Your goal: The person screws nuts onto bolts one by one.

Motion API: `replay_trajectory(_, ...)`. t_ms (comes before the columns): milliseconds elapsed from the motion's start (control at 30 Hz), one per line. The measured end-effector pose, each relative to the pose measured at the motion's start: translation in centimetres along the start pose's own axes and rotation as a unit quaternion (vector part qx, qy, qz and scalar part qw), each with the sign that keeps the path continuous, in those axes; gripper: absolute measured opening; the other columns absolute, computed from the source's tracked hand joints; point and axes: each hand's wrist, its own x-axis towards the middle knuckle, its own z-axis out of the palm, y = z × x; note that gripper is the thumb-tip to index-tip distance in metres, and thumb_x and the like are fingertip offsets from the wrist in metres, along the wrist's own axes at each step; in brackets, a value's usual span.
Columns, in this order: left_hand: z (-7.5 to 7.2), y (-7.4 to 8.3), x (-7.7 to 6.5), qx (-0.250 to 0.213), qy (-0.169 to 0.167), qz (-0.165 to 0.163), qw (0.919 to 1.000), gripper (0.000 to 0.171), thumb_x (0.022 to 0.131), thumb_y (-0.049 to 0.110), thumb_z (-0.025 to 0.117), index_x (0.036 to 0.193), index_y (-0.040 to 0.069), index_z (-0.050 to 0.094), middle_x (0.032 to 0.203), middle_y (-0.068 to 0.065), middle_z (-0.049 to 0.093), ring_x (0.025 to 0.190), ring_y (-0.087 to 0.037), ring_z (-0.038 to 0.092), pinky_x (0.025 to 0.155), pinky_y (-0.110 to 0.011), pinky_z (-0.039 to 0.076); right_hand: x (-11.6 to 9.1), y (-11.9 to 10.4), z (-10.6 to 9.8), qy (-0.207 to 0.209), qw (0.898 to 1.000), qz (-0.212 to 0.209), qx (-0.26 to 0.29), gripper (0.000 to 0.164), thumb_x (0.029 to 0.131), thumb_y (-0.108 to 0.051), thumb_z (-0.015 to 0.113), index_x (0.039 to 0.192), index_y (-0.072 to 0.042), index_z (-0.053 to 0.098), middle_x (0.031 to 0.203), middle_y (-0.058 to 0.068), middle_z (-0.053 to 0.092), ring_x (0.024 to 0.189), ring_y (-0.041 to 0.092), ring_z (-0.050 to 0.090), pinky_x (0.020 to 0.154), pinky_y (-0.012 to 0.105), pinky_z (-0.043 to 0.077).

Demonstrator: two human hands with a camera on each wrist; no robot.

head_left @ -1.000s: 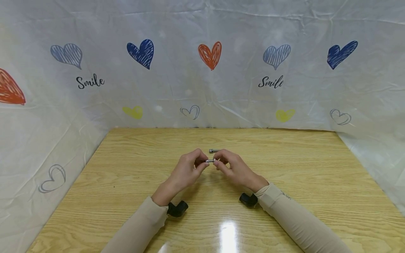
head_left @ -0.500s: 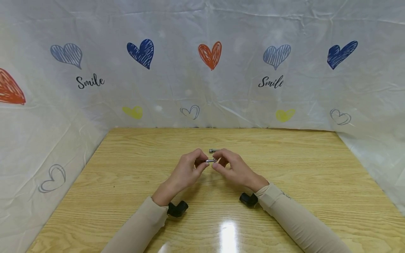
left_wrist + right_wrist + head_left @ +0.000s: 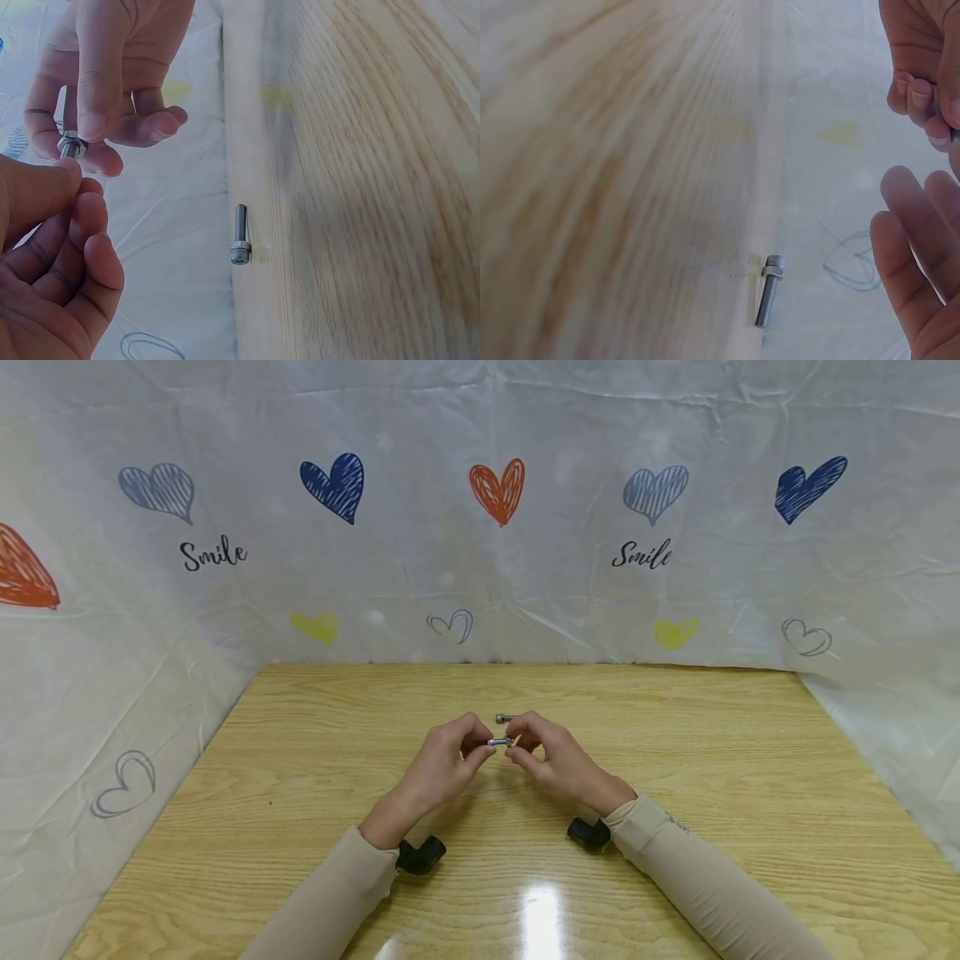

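My left hand (image 3: 438, 764) pinches a small metal bolt (image 3: 498, 742) between thumb and fingertips, its shank pointing right, above the middle of the table. At the bolt's far end sits a hex nut (image 3: 72, 141), with a bit of thread showing below it in the left wrist view. The thumb and a finger of my right hand (image 3: 558, 762) are curled at the nut's sides, the other fingers loosely bent. The left fingers hide the bolt's other end.
Behind the hands a second bolt (image 3: 240, 229) with a nut near its head lies on the wooden table (image 3: 300, 827). Black curved pieces (image 3: 422, 855) show at both wrists. A white cloth (image 3: 562, 585) with printed hearts stands behind the table.
The right thumb and finger parted slightly from the nut half a second ago and have come together at it again. The left hand and the bolt have stayed in place.
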Motion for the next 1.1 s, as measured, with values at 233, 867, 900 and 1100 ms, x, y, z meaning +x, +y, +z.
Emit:
replay_trajectory(233, 0.0, 0.12, 0.0, -0.005, 0.0, -0.002, 1.0, 0.009, 0.09, 0.005, 0.066, 0.093, 0.01, 0.059, 0.079, 0.0, 0.063, 0.064, -0.008, 0.052, 0.059, -0.024, 0.047, -0.06, 0.19, -0.05, -0.009, 1.0, 0.004, -0.012, 0.008, 0.099, -0.014, 0.054, 0.107, -0.014, 0.055, 0.093, -0.004, 0.058, 0.072, 0.013, 0.06, 0.061, 0.03, 0.048)
replay_trajectory(867, -0.03, 0.11, -0.05, -0.011, 0.001, 0.009, 0.9999, 0.008, 0.09, 0.003, 0.065, 0.093, 0.007, 0.059, 0.08, -0.008, 0.064, 0.063, -0.009, 0.052, 0.057, -0.024, 0.047, -0.17, -0.06, -0.09, -0.014, 1.0, 0.013, -0.002, 0.027, 0.092, -0.013, 0.065, 0.117, -0.01, 0.053, 0.104, 0.001, 0.057, 0.075, 0.009, 0.059, 0.065, 0.033, 0.051)
replay_trajectory(900, -0.03, 0.12, -0.04, -0.011, 0.0, 0.009, 0.9999, 0.008, 0.09, 0.004, 0.065, 0.093, 0.007, 0.059, 0.08, -0.007, 0.064, 0.063, -0.009, 0.052, 0.058, -0.025, 0.047, -0.15, -0.02, -0.07, -0.012, 1.0, 0.007, -0.003, 0.026, 0.092, -0.011, 0.065, 0.115, -0.01, 0.052, 0.103, 0.004, 0.057, 0.075, 0.009, 0.059, 0.065, 0.032, 0.05)
replay_trajectory(1100, 0.02, 0.14, -0.01, -0.005, 0.0, 0.009, 0.9999, 0.009, 0.089, 0.004, 0.066, 0.093, 0.007, 0.059, 0.079, -0.002, 0.063, 0.064, -0.008, 0.052, 0.058, -0.024, 0.047, -0.08, 0.04, 0.0, -0.005, 1.0, -0.008, -0.013, 0.019, 0.094, -0.007, 0.062, 0.11, -0.009, 0.053, 0.099, 0.006, 0.059, 0.075, 0.008, 0.059, 0.065, 0.026, 0.049)
